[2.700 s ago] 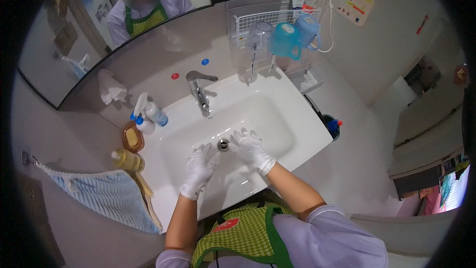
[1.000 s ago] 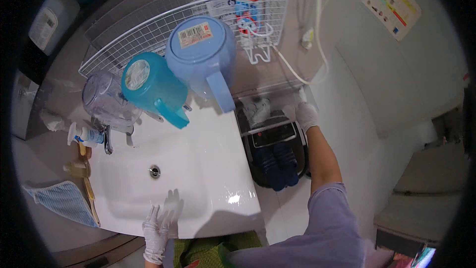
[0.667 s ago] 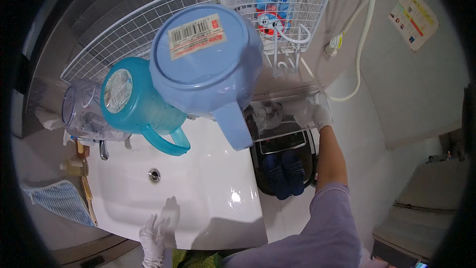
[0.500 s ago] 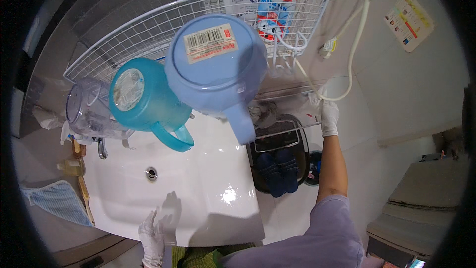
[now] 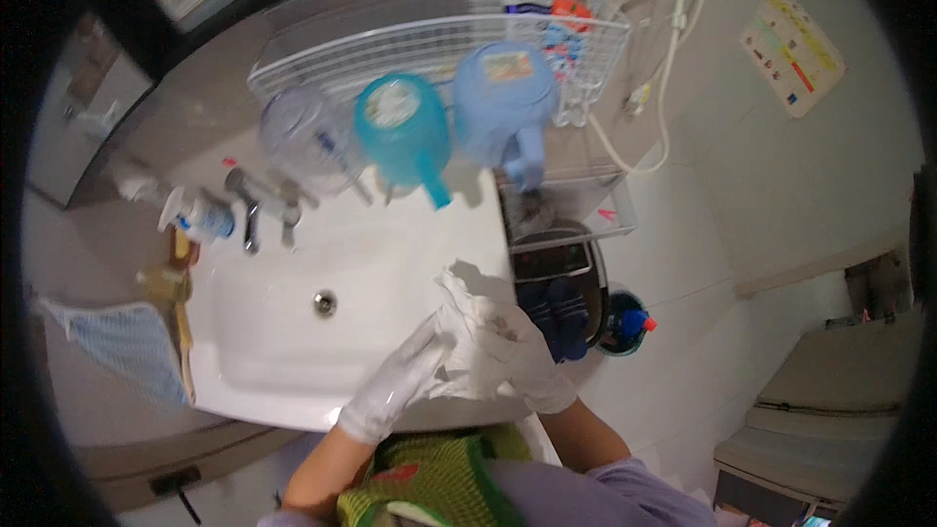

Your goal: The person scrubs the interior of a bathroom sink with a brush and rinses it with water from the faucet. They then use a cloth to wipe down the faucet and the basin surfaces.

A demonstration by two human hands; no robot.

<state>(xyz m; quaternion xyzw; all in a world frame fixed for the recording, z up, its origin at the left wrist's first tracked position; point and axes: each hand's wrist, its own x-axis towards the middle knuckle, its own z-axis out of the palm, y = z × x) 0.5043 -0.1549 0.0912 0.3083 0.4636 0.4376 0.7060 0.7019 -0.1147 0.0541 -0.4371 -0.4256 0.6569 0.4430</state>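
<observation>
My left hand (image 5: 410, 376), in a thin white glove, closes on the left side of a crumpled white cloth (image 5: 468, 356). Also gloved, my right hand (image 5: 527, 361) grips the same cloth from the other side. Both are held over the front right part of the white sink (image 5: 254, 371). Motion blur smears the fingertips, and whether the cloth is fabric or paper I cannot tell. Beyond my hands, three mugs are tipped bottom-up along the wire basket: a blue one (image 5: 503, 107), a teal one (image 5: 400, 132) and a clear one (image 5: 307, 141).
A white wire basket (image 5: 342, 54) runs along the wall. Left of the faucet (image 5: 251, 224) stands a pump bottle (image 5: 200, 218). A striped blue towel (image 5: 122, 346) hangs at the left. Dark slippers (image 5: 556, 307) and a bucket (image 5: 625, 322) are right of the sink.
My right hand has come back from the rack at the right to the sink and now holds a white cloth. My left hand has moved right to meet it. The view has shifted.
</observation>
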